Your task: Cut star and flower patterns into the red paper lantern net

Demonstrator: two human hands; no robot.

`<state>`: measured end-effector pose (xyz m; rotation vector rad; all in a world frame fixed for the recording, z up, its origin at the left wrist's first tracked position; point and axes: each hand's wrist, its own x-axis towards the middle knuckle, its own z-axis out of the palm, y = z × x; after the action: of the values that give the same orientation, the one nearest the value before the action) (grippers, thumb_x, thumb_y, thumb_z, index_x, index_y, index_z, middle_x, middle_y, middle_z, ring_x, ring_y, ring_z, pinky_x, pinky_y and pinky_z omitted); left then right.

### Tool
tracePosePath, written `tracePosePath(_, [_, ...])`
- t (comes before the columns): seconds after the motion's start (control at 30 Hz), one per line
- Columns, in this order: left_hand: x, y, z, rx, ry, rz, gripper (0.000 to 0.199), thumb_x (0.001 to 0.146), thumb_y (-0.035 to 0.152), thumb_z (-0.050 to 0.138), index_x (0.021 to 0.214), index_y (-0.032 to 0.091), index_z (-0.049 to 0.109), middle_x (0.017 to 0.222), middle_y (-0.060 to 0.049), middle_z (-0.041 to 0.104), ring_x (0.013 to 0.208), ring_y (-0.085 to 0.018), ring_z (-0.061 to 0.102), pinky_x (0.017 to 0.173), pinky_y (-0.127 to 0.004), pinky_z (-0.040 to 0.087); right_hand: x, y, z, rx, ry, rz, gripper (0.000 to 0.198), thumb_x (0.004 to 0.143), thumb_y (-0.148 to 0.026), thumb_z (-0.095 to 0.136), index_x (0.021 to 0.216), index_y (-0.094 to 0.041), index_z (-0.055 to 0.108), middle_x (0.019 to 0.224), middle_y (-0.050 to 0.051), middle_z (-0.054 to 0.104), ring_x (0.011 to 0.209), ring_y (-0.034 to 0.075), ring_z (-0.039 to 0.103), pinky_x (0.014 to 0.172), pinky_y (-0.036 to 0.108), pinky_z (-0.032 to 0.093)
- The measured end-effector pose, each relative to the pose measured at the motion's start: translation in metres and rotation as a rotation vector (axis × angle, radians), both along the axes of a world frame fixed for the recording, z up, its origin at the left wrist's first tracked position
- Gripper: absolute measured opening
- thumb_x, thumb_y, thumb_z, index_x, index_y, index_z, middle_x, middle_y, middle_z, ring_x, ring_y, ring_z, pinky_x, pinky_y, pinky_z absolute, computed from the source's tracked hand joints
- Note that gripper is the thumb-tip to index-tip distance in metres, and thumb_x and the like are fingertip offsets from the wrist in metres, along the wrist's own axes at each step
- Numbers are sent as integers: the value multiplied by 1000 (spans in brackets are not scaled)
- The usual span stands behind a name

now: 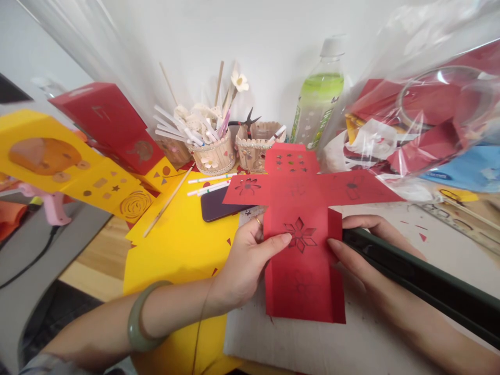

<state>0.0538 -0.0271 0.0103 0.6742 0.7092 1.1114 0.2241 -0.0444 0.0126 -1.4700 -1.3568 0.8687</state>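
A flat red paper box cutout (299,294), shaped like a cross with folded side flaps, is held upright in front of me. My left hand (246,260) grips its left edge, thumb on the front beside a cut-out petal flower and the other fingers behind. My right hand (363,250) pinches the right flap between thumb and fingers. A long dark green object (417,273) lies across that hand, its tip close to the flap; I cannot tell what it is. Small stars are cut in the top panel, and flowers are cut or drawn on others.
Yellow paper (175,260) and a white board (250,333) lie below. Behind are a dark phone (214,205), markers, a decorated pen cup (214,153), a drink bottle (318,99) and a plastic bag with red paper. Leftward stand a yellow box (89,177) and a pink glue gun (54,205).
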Motion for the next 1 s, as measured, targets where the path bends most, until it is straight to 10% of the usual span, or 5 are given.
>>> tracePosePath(0.33, [0,6,-2,30,127,-35,23,79,18,65,101,17,59,100,-3,68,89,-16,64,79,-26,50,2,8,-4,29,-69,-59,21,73,-43,66,84,-28,58,72,-2,65,58,15,58,53,26,47])
tracePosePath(0.67, [-8,9,-14,109,581,337,29,64,8,59,88,18,47,78,4,49,71,-11,51,69,-24,44,20,17,-18,207,-534,18,14,81,-33,57,94,-26,56,73,-2,66,53,13,58,52,25,46])
tracePosePath(1.0, [-16,-17,-19,1483,1264,-84,22,89,14,44,96,14,65,101,-6,70,92,-20,66,73,-32,56,26,24,-23,315,-840,227,14,88,-25,48,101,-23,52,81,2,68,63,17,64,51,26,43])
